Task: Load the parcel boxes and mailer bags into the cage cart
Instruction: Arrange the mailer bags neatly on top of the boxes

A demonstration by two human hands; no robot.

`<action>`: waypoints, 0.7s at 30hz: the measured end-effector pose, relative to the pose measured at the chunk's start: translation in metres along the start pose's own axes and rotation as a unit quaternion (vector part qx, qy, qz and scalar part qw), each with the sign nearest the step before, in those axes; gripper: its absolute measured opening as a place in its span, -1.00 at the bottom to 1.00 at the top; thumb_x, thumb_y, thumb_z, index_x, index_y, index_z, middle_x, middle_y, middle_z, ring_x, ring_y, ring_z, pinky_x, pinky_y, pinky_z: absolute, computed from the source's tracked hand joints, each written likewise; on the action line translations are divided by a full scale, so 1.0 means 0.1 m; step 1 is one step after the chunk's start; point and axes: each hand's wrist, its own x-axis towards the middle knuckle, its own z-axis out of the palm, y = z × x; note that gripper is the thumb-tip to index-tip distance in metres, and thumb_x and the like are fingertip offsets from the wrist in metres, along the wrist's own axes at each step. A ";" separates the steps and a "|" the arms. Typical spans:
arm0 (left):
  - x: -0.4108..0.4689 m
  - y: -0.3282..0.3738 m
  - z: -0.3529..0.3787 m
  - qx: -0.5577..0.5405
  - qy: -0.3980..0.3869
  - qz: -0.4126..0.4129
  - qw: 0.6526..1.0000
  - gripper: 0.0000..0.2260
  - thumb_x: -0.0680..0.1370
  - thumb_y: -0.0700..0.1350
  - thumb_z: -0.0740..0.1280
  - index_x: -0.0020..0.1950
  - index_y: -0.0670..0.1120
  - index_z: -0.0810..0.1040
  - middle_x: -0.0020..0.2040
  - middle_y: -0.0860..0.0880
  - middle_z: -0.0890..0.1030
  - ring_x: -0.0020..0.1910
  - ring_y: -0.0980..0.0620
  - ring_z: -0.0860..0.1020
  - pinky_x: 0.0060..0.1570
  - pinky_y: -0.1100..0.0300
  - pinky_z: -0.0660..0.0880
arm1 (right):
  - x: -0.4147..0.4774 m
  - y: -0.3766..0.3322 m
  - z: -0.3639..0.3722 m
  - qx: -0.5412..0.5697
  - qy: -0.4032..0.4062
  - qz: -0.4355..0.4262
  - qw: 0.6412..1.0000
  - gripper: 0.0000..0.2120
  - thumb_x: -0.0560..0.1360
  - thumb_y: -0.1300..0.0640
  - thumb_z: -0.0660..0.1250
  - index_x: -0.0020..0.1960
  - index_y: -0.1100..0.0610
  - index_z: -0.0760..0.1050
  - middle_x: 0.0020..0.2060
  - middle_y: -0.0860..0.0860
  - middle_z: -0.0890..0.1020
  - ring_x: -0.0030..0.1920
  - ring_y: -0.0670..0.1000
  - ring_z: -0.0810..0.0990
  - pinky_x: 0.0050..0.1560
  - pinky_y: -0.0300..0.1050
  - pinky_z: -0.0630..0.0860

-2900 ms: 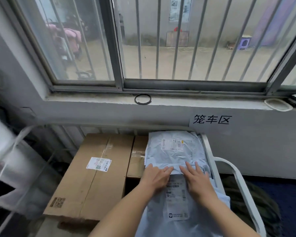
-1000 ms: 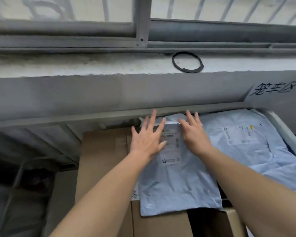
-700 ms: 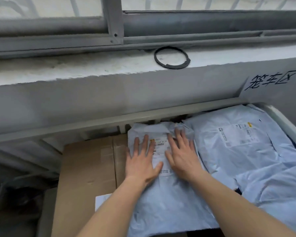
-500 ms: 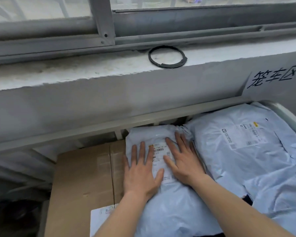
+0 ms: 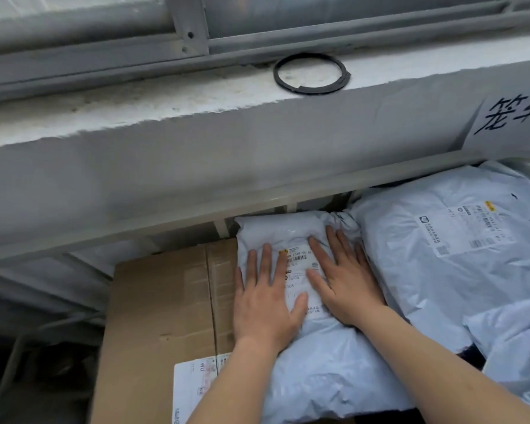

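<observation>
**Mailer pressed flat on the stack, cart nearly level with the rail**

- Left hand [image 5: 266, 298] and right hand [image 5: 343, 283]: both flat, palms down, fingers straight and a little spread. They press on the mailer bag [image 5: 318, 371] and grip nothing.
- The bag lies inside the cage cart [image 5: 288, 198], just under the top rail. Its left part rests on the cardboard box [image 5: 162, 301]. Its right edge meets a larger mailer bag [image 5: 441, 270].
- The shipping label [image 5: 300, 264] shows between the two hands, face up.
- The far end of the bag sits close to the cart bars. I cannot tell whether it touches them, because shadow hides the spot.
- A black ring [image 5: 311, 74] lies on the window sill above, and a paper sign [image 5: 514, 117] is on the wall at right.

Risks from here, as I judge them:
- Slick plastic on smooth cardboard could let the bag creep toward the person once the hands lift, more so if air trapped inside makes it spring back.
- A dark gap shows between the two mailers lower right. A loose edge could sag into it and tilt whatever goes on top.
- The stack is high against the rail, so a further soft layer may slide over the side when the cart rolls.
- Hard pressing could crush soft contents or scuff the label.
</observation>
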 end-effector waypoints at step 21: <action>0.00 0.00 -0.01 0.036 0.011 -0.004 0.999 -0.24 0.54 0.38 -0.10 0.64 0.06 -0.20 0.62 -0.01 -0.31 0.58 -0.09 -0.36 0.50 -0.12 -0.29 | 0.04 -0.01 0.00 -0.004 -0.021 0.004 1.000 -0.31 0.46 -0.38 -0.32 0.54 -0.25 -0.36 0.57 -0.05 -0.38 0.55 -0.06 -0.42 0.48 -0.08 -0.43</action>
